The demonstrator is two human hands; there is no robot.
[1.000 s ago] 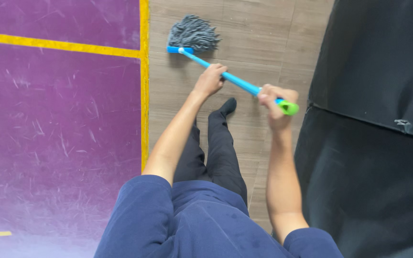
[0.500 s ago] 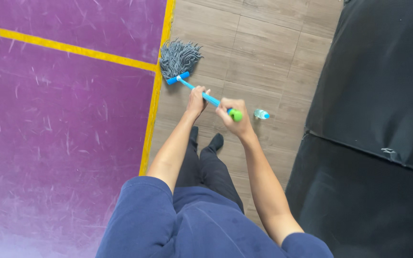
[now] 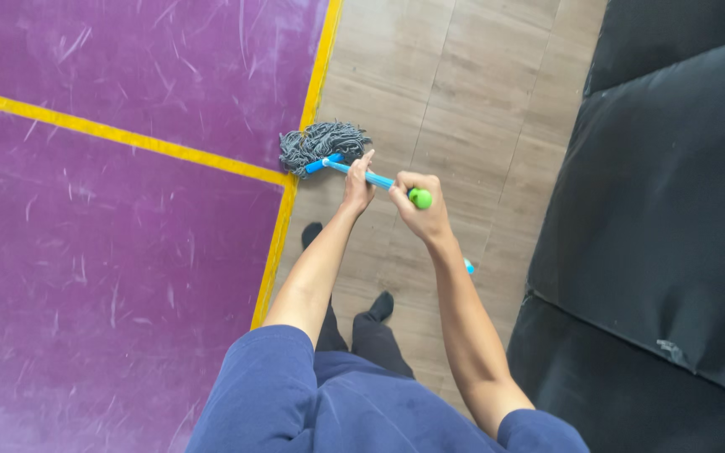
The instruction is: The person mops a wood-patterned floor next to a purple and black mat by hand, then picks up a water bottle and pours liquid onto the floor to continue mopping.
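while the grey string head of the mop lies flat on the wooden floor, just ahead of the left hand and right against the yellow line, the work reads as mopping the strip of boards beside the mat. the blue handle runs from the head back through both hands to a green end cap.

the left hand is the grip nearer the head: its palm lies against the handle with the fingers stretched forward along it, closed only loosely. the right hand sits just behind it, wrapped fully round the handle's top, with the green cap poking out of the fist. the two grips are nearly touching, which gives little leverage.

to do this step well, i judge the left grip should close round the handle and slide a little toward the head, so the strings press evenly on the boards. the right grip can act as the pivot. strokes would best follow the grain of the boards and stay on the near side of the yellow line.

left of both grips spreads the scuffed purple mat. to the right of them, well apart, lies a black padded mat. below the grips the person's dark shoes stand on the boards, close enough to the stroke that the head should be kept clear of them.
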